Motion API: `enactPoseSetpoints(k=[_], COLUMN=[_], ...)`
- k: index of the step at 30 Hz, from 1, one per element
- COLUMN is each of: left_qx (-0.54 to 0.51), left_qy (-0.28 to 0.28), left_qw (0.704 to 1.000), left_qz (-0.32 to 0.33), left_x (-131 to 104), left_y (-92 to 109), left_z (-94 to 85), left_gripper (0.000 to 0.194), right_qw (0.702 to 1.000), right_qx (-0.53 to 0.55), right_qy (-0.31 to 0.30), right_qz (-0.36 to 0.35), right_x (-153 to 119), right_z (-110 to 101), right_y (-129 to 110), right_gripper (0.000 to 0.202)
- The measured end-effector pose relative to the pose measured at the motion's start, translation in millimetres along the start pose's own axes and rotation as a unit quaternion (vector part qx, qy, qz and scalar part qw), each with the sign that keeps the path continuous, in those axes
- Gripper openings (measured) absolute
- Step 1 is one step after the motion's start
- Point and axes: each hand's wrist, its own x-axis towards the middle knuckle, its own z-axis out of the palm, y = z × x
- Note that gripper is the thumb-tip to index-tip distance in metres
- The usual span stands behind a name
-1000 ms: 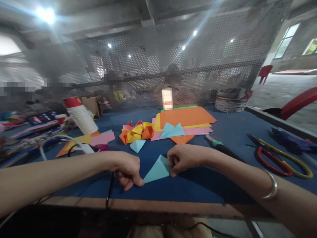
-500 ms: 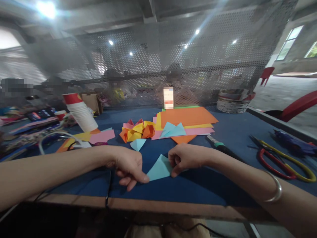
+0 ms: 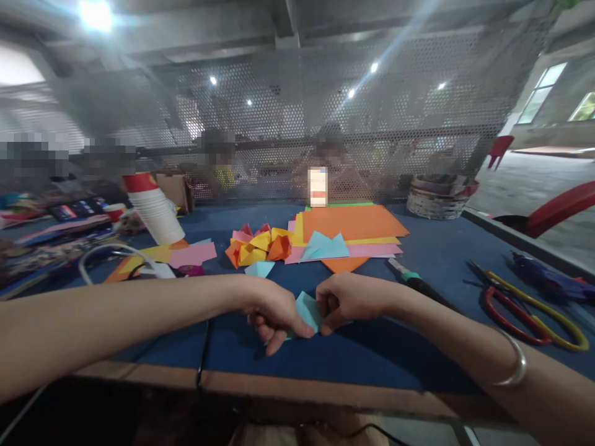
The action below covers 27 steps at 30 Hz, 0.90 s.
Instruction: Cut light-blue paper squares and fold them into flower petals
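Note:
A light blue piece of folded paper (image 3: 307,311) lies on the blue table (image 3: 372,356) between my hands. My left hand (image 3: 279,314) rests over its left part, thumb pressed on the paper and the other fingers apart. At the right edge, my right hand (image 3: 339,303) pinches the paper between curled fingers and thumb. Just beyond is a small light blue folded piece (image 3: 260,269), beside a cluster of yellow, orange and pink folded pieces (image 3: 258,246). Another light blue folded paper (image 3: 325,245) sits on the stacked coloured sheets (image 3: 353,222).
A cutter (image 3: 411,279), scissors (image 3: 515,322) and a blue tool (image 3: 553,272) lie at the right. Stacked paper cups (image 3: 155,214), a white cable (image 3: 86,263) and pink paper (image 3: 198,254) are at the left. A basket (image 3: 439,198) stands by the mesh screen.
My left hand has moved right, from the paper's left tip onto its surface, covering much of it. My right hand has stayed in nearly the same place.

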Motion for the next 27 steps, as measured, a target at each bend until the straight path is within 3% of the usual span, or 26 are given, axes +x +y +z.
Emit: enactPoseSetpoints(k=[9, 22, 27], left_qx=[-0.025, -0.025, -0.010], left_qy=[-0.015, -0.019, 0.003], left_qw=[1.000, 1.000, 1.000], left_qz=[0.004, 0.005, 0.026], left_x=[4, -10, -19], left_y=[-18, -53, -59], left_z=[-2.3, 3.8, 2.3], left_gripper=[0.054, 0.053, 0.049], right_qw=[1.000, 1.000, 1.000], right_qx=[-0.006, 0.001, -0.001], right_qy=[0.006, 0.007, 0.006], right_qz=[0.007, 0.002, 0.005], right_x=[-1, 0, 0], right_z=[0, -1, -1], right_y=[-1, 0, -2], right_gripper=[0.028, 0.027, 0.026])
